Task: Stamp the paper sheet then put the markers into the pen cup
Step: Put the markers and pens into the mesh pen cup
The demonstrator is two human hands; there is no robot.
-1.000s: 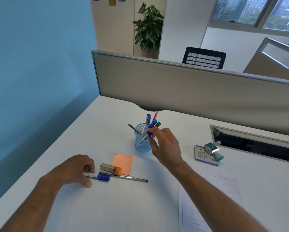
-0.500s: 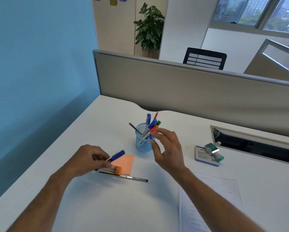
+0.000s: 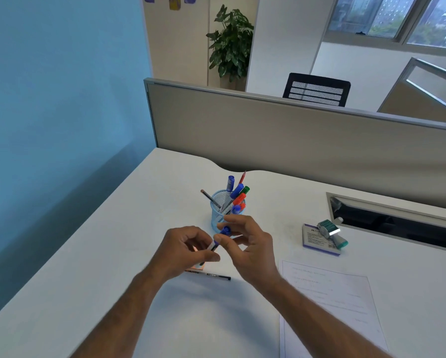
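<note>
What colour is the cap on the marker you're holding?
Blue: the cap on the marker pinched by the left hand, in the head view.

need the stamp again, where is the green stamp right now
In the head view the green stamp lies on its side on a small purple-edged pad, right of the pen cup and beyond the paper sheet.

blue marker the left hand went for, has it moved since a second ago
Yes. The blue marker lay on the desk left of the orange note; the left hand now holds it raised and further right, just before the pen cup, meeting the right hand.
</note>
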